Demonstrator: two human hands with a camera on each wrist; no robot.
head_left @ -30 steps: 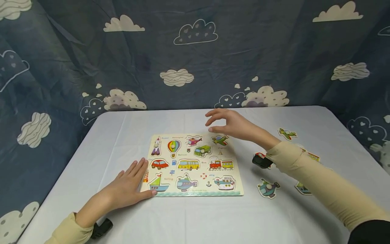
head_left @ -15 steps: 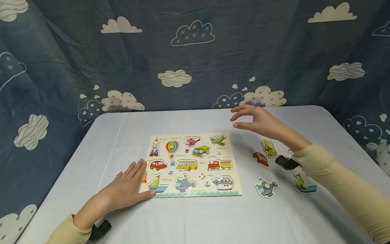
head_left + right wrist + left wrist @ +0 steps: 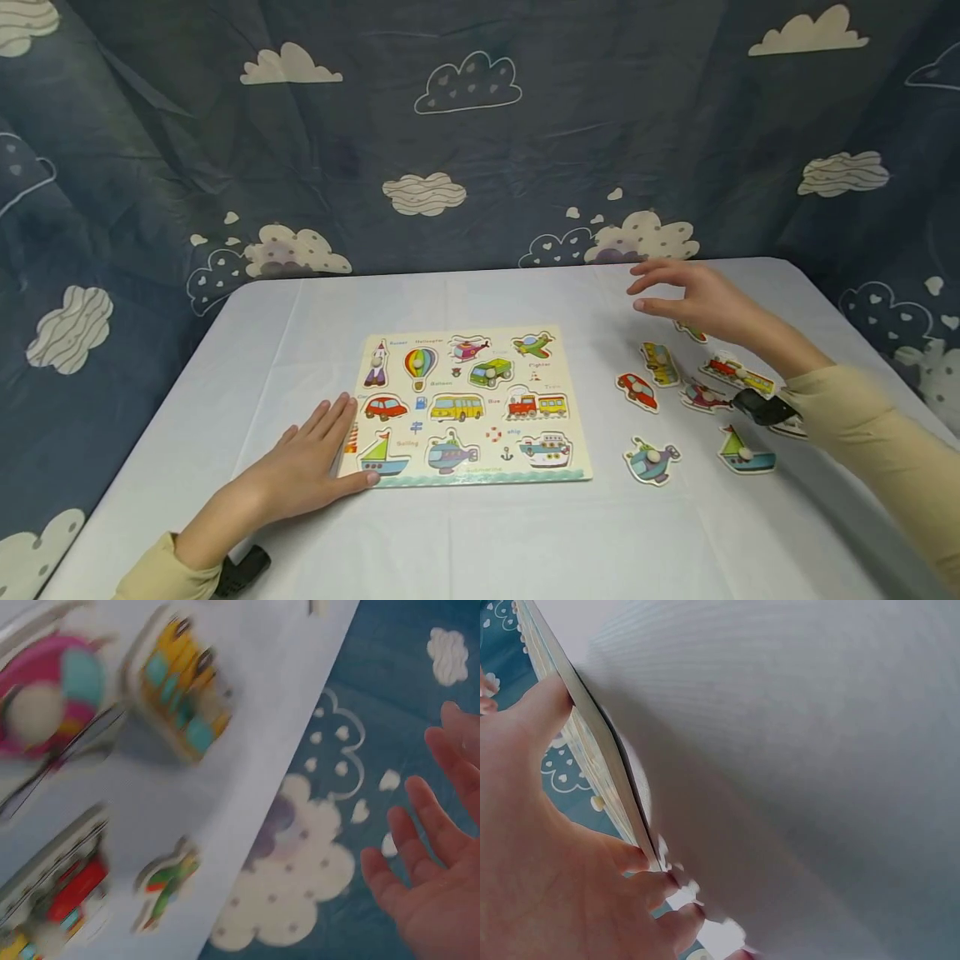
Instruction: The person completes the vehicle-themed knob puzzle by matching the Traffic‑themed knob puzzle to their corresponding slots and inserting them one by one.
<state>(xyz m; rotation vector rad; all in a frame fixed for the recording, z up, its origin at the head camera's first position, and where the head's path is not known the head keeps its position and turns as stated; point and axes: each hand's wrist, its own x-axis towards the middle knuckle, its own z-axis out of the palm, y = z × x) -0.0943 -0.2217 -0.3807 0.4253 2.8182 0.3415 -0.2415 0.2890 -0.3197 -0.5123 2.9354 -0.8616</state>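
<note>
A wooden vehicle puzzle board [image 3: 579, 450] lies flat on the table, printed with vehicle pictures; the green truck [image 3: 491, 372] and hot-air balloon [image 3: 420, 365] on it show knobs. My left hand [image 3: 288, 462] rests at its left side, fingers straight along the edge and thumb at the near corner. Raised over the table's right part, my right hand [image 3: 697, 296] has loosely bent fingers with nothing between them. It partly covers the green plane piece [image 3: 692, 332]. In the right wrist view, the bus piece [image 3: 180, 690] and plane piece [image 3: 166, 881] lie beside the hand.
Right of the board lie loose knobbed pieces: the red car [image 3: 637, 392], submarine [image 3: 651, 461], sailboat [image 3: 746, 454], helicopter [image 3: 705, 396] and train [image 3: 738, 375]. A ship piece [image 3: 791, 427] is partly under the right wrist's black camera [image 3: 763, 407]. A cloud-patterned cloth [image 3: 480, 217] hangs behind.
My right hand has moved right, from above the board's far right corner to over the loose pieces, uncovering several of them. The left hand stays at the board.
</note>
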